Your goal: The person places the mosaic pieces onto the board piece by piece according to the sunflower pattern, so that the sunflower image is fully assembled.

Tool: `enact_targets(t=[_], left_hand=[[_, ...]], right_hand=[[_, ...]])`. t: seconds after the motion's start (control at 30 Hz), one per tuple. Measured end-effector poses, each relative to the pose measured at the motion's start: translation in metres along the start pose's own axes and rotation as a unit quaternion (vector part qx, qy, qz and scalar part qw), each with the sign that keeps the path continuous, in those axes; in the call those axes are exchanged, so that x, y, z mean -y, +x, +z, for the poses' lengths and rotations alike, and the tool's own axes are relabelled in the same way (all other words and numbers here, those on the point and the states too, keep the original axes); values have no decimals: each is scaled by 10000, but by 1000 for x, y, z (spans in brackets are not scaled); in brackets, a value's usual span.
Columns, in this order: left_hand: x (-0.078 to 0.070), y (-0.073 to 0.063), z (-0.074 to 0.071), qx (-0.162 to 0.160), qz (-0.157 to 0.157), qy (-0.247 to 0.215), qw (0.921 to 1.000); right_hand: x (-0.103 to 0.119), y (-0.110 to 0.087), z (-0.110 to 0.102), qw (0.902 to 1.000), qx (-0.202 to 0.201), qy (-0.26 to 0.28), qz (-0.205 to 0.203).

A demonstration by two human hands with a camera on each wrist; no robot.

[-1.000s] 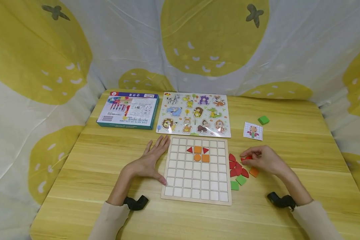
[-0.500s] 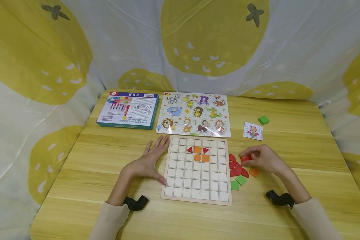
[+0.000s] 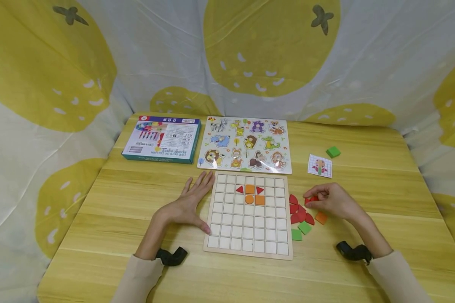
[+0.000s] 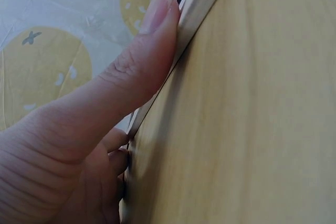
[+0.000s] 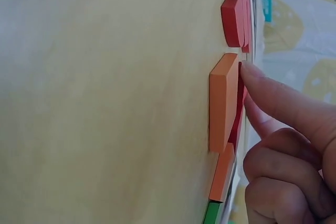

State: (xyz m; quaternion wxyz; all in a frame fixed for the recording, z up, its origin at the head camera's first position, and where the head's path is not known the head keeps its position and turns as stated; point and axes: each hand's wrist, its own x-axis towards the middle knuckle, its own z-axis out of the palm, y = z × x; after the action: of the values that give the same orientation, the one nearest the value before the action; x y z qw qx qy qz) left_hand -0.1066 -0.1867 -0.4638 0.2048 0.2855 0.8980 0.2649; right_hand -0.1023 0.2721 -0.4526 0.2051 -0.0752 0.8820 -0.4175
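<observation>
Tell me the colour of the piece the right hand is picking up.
Red piece, clearest in the head view.

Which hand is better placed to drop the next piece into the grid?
Right, probably. The right hand already pinches a red piece beside the loose pieces. The left hand lies flat against the grid board edge, steadying it.

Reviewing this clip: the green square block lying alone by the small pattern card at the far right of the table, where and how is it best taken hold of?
Probably by two opposite side faces of the green square block, pinched from above. It lies flat on the wooden table, apart from the small pattern card, so its sides are free while its underside is not. The right hand, now at the red pieces, is the nearer one.
</observation>
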Motion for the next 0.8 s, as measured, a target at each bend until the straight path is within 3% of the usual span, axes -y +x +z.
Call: enact_targets(t=[0.57, 0.8], left_hand=[[0, 0, -1, -8, 30, -29, 10000], [-1, 0, -1, 11, 9, -31, 10000]], right_hand=[[-1, 3, -5, 9998, 185, 9, -86], [9, 4, 0, 9990, 175, 231, -340]])
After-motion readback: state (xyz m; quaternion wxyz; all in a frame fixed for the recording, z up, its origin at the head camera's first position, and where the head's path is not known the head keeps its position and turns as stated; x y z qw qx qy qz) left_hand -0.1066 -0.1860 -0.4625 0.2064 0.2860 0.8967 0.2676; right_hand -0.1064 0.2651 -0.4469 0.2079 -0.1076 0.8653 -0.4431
